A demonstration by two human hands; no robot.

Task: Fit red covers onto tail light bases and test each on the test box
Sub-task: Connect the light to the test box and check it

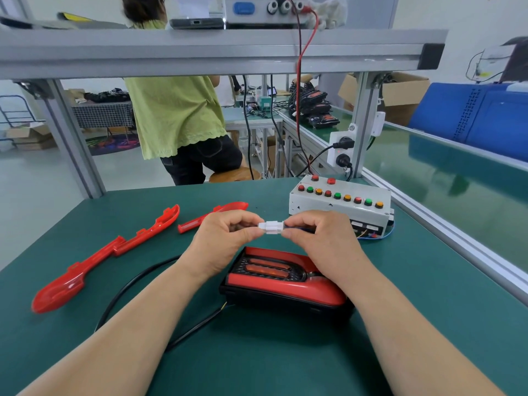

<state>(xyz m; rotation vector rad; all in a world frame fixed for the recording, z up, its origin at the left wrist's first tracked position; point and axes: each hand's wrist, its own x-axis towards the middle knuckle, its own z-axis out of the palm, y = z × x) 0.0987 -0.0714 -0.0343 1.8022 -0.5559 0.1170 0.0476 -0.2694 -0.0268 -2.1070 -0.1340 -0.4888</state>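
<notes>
A tail light (285, 284) with a red cover on its black base lies on the green mat in front of me. Its black cable (131, 284) loops to the left. Above it, my left hand (225, 238) and my right hand (317, 238) each pinch one end of a white connector pair (271, 227), held joined between them. Thin wires run from my right hand toward the white test box (340, 204), which has rows of red, green and orange buttons. Three loose red covers lie to the left: one (60, 290) near, one (148, 232) in the middle, one (211, 215) behind my left hand.
An aluminium frame (217, 50) crosses overhead with a power unit on its shelf; red leads (298, 110) hang down to the test box. A socket strip (341, 151) stands behind the box. A person in a green shirt (177, 115) stands beyond the bench. A green conveyor (457, 172) runs at right.
</notes>
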